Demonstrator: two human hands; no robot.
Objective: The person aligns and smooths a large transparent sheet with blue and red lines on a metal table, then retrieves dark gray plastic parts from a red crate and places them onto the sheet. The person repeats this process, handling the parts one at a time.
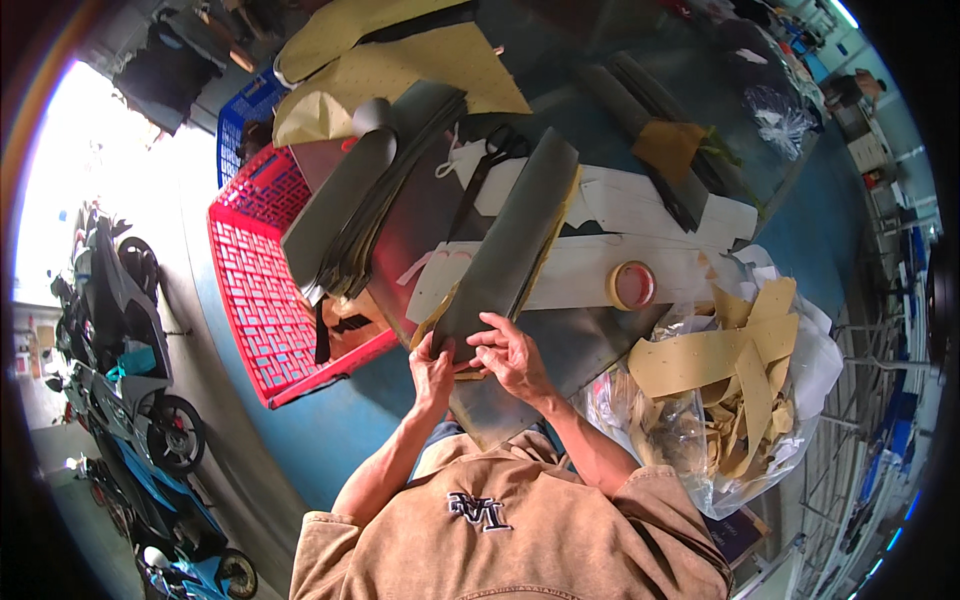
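Note:
A long stack of dark grey strips with yellowish edges lies slanting across the table in front of me. My left hand is closed on its near left corner, thumb on top. At the near right edge, my right hand touches the stack with its fingers apart, the index finger reaching over the top face. Beneath the stack are white pattern strips. Black scissors lie just beyond it, and a roll of tape rests on the white strips to the right.
Another pile of dark strips lies left, beside a red plastic basket. More dark strips are at the far right. Tan paper scraps fill a clear bag near right. Tan sheets cover the far side. Motorbikes stand left.

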